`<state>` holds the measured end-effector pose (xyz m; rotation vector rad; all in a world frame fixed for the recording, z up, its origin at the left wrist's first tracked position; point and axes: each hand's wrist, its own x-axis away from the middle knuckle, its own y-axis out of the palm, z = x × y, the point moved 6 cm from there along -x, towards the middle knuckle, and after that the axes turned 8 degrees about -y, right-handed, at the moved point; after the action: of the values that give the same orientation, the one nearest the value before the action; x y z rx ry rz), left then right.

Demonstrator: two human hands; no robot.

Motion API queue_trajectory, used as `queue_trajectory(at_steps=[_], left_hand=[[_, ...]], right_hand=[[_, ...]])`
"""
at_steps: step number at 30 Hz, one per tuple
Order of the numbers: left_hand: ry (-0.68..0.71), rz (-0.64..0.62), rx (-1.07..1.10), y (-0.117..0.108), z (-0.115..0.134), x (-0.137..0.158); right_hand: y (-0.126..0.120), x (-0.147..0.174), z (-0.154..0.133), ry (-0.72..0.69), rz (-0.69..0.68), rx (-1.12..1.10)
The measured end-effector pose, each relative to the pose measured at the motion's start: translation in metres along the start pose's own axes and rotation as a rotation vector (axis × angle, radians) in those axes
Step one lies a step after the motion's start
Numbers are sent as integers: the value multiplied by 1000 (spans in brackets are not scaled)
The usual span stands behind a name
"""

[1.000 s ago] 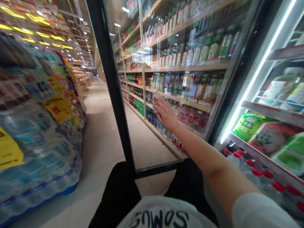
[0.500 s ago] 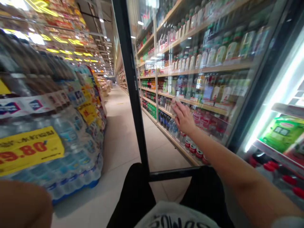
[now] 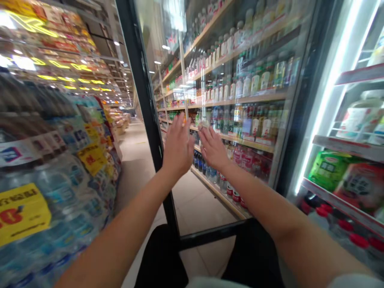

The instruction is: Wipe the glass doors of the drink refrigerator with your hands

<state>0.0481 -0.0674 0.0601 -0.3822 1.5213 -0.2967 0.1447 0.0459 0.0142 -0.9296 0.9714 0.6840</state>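
In front of me a glass door (image 3: 207, 235) with a black frame stands open, its lower edge by my knees. My left hand (image 3: 179, 146) is raised at the pane near the frame, fingers stretched out and nothing visible in it. Beside it, my right hand (image 3: 212, 148) is against the glass. Under its fingertips is a small pale crumpled cloth (image 3: 204, 124), partly hidden and blurred. Whether my left palm touches the glass I cannot tell.
At right is a lit fridge with shelves (image 3: 345, 146), a green pouch (image 3: 328, 170) and red-capped bottles (image 3: 357, 242). Shelves of drinks show through the glass. Stacked bottle packs (image 3: 69, 192) with a yellow price sign (image 3: 24, 214) stand left, along a tiled aisle (image 3: 135, 150).
My left hand has come up from the lower left to the glass, beside the right. My right hand with the cloth is still at the pane. The view has shifted to the right.
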Motion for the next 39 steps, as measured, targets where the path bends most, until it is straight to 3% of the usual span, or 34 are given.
queue_trajectory(at_steps=[3, 8, 12, 13, 17, 18, 22, 26, 27, 31, 35, 36, 39], left_hand=[[25, 43, -68, 12, 3, -23], [-12, 105, -129, 32, 4, -60], [1, 101, -164, 46, 1, -59], [5, 108, -174, 48, 0, -57], [13, 126, -193, 54, -4, -54], [12, 126, -190, 55, -5, -55], [-7, 127, -176, 59, -7, -57], [-25, 110, -187, 62, -8, -57], [-24, 112, -191, 62, -8, -56], [-12, 136, -214, 61, -7, -56], [7, 162, -222, 61, -7, -55], [12, 169, -222, 61, -8, -55], [22, 185, -216, 61, -8, -55]], right_hand=[[0, -10, 10, -71, -33, 35], [-22, -19, 48, 134, 230, 151], [-15, -27, 39, -114, 76, 126], [-16, -28, 43, -115, 73, 127], [-38, -33, 79, 193, 306, 181], [-39, -35, 82, 193, 306, 175], [-27, -44, 74, -55, 112, 107], [-40, -37, 88, 173, 297, 173], [-39, -36, 88, 165, 283, 175], [-25, -33, 75, -112, 31, 121], [-37, -26, 88, 152, 265, 164], [-36, -26, 86, 158, 275, 165], [-21, -30, 64, -75, 86, 128]])
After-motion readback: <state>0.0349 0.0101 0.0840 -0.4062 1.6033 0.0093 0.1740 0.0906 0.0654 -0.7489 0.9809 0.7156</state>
